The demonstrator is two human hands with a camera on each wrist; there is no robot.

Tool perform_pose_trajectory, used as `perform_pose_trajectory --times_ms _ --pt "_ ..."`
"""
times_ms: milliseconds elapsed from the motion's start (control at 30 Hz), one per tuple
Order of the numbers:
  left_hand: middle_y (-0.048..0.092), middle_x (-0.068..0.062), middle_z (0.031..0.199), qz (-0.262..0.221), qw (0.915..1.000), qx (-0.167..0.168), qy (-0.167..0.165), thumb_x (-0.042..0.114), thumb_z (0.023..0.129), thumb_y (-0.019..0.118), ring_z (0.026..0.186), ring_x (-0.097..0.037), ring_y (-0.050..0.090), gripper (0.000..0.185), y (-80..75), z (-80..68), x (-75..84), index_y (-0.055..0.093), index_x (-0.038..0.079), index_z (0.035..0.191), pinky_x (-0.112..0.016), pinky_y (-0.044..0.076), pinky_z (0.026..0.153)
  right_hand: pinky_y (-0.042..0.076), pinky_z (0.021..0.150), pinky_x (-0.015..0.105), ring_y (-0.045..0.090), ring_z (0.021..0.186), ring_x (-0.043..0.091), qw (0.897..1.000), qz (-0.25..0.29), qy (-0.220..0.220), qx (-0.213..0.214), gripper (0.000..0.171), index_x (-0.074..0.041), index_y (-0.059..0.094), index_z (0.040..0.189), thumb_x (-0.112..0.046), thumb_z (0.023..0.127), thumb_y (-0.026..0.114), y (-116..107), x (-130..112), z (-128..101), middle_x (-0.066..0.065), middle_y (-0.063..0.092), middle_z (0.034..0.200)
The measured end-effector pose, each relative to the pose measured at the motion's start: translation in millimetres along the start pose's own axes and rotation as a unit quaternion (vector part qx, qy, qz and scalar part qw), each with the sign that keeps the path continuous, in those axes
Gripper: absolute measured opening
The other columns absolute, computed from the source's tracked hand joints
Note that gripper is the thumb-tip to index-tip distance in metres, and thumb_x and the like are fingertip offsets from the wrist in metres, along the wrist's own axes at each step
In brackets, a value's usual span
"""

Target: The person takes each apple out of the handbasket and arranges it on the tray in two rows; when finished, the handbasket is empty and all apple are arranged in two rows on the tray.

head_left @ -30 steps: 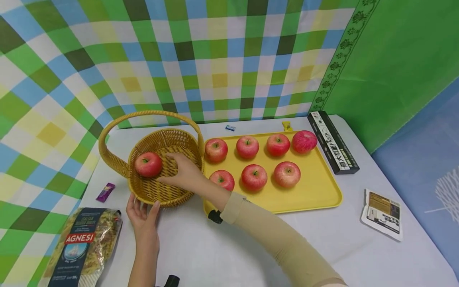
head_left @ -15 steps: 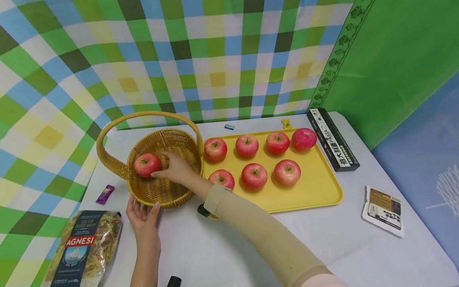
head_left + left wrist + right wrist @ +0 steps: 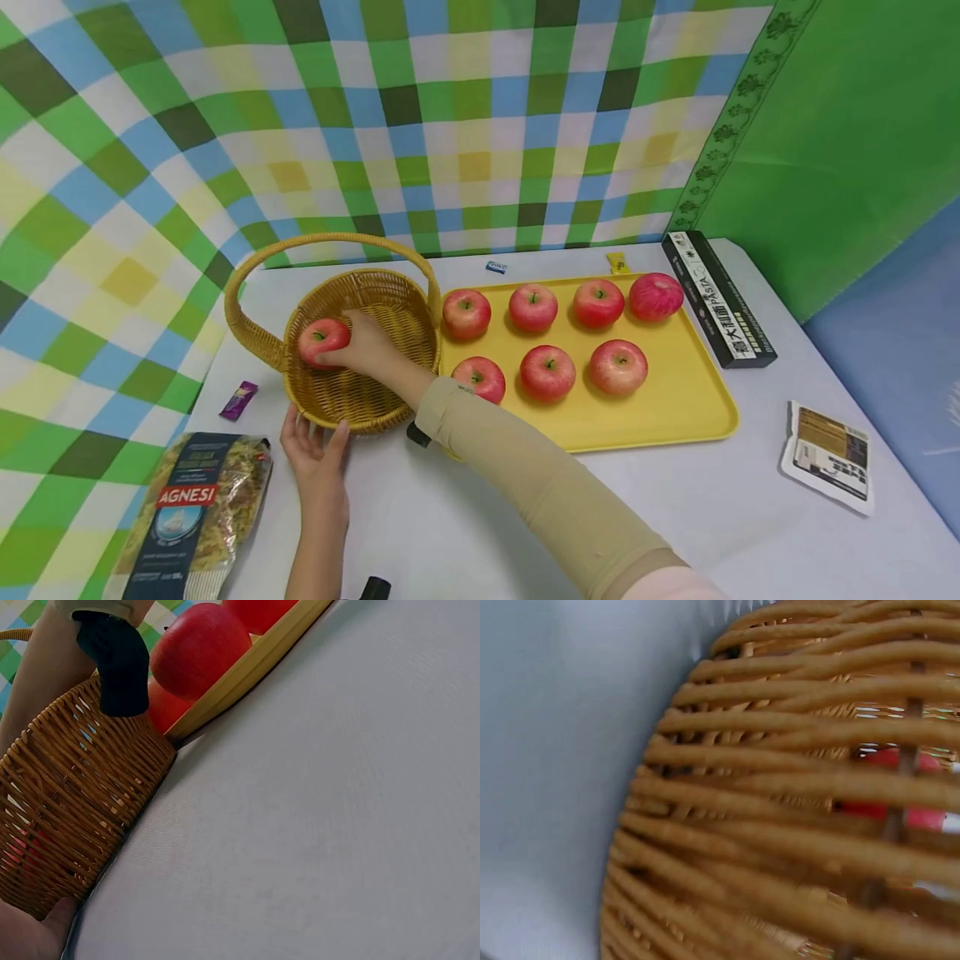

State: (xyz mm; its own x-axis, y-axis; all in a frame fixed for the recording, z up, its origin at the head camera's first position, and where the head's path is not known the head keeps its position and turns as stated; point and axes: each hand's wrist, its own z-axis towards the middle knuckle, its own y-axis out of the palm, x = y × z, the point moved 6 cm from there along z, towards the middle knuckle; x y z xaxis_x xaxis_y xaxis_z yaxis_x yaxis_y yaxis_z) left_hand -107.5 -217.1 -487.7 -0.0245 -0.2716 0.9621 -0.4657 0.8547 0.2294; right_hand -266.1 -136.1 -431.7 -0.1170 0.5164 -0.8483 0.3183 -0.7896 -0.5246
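A wicker basket (image 3: 360, 408) with a tall arched handle stands on the left of the white table, a red apple (image 3: 321, 335) inside it. My right hand (image 3: 371, 346) reaches over the rim and grips that apple from its right side, thumb in front, fingers partly hidden behind. My left hand (image 3: 315, 458) rests against the basket's near outer wall with thumb and fingers spread. In the left wrist view its thumb (image 3: 56, 922) touches the weave low down. The right wrist view is filled by the basket's woven side (image 3: 780, 787), the red apple showing through gaps.
Right of the basket lies a yellow tray (image 3: 660, 417) bearing several apples (image 3: 547, 372). A black pasta box (image 3: 720, 300) and a pouch (image 3: 827, 457) lie farther right. A pasta bag (image 3: 187, 517) and a purple candy (image 3: 238, 401) are at left; two small wrapped candies lie behind the tray.
My right hand has moved left inside the basket, from beside the apple to a grip on it. My left hand stays at the basket wall. The head view has shifted slightly.
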Motion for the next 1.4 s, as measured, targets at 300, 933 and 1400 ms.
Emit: perform_pose_trajectory --times_ms 300,933,1400 --pt "0.011 0.000 0.159 -0.010 0.9999 -0.002 0.010 0.006 0.092 0.065 0.144 -0.022 0.014 0.081 -0.4 1.3 -1.5 0.015 0.031 0.150 -0.034 0.025 0.115 0.046 0.093 0.024 0.054 0.114 0.014 1.000 0.005 -0.012 0.001 0.084 -0.006 0.045 0.140 -0.035 0.072 0.086 12 0 10 0.004 0.055 0.129" --pt "0.011 -0.001 0.159 0.006 0.9998 -0.008 0.019 0.007 0.092 0.065 0.144 -0.023 0.015 0.082 -1.1 1.1 1.4 0.012 0.029 0.151 -0.034 0.025 0.115 0.048 0.082 0.020 0.056 0.100 0.010 0.999 -0.045 -0.014 0.012 0.076 -0.008 0.050 0.133 -0.039 0.072 0.084 6 -3 7 0.000 0.058 0.117" --pt "0.010 0.001 0.159 0.013 0.9999 -0.003 0.005 0.009 0.091 0.066 0.144 -0.021 0.015 0.082 -2.1 2.7 -1.6 0.014 0.032 0.150 -0.033 0.024 0.115 0.047 0.084 0.015 0.054 0.105 0.008 0.988 -0.074 -0.129 -0.047 0.078 -0.010 0.048 0.136 -0.041 0.073 0.082 -55 -33 -50 -0.001 0.056 0.122"
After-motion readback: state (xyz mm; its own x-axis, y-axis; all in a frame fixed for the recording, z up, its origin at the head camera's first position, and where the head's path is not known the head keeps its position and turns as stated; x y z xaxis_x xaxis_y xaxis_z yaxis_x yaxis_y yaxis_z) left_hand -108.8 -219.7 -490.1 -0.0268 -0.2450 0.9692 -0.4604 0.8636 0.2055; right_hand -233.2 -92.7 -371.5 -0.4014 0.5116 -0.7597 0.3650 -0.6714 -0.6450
